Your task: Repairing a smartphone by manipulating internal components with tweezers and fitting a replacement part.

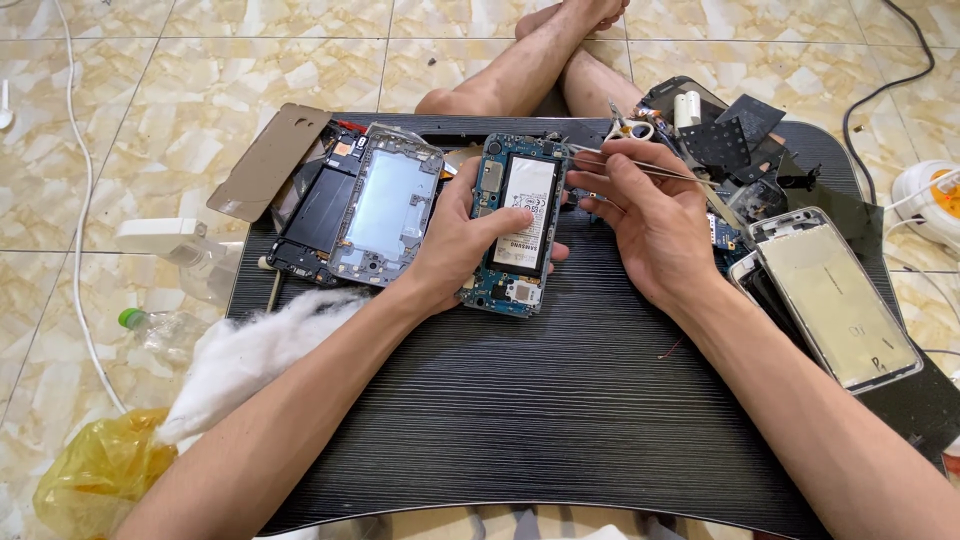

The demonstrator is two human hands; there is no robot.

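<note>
Opened phone (pixel 517 222), back cover off, lying mid-counter under left hand (pixel 455 245), fingers clamped round its left edge. Light, stiff, fragile (bare board and battery): best held by the frame edges. Right hand (pixel 650 215) pinching thin tweezers (pixel 640 167). Crowding: spare phone frame (pixel 385 205) left, screen panel (pixel 835 295) right, cotton wad (pixel 240 355) near-left.

Both our forearms reach in over the black lap table (pixel 520 420). Our left hand (pixel 455 245) curls near its far-middle, thumb laid flat. Our right hand (pixel 640 215) sits just right, fingers pinched, palm tilted inward.
</note>
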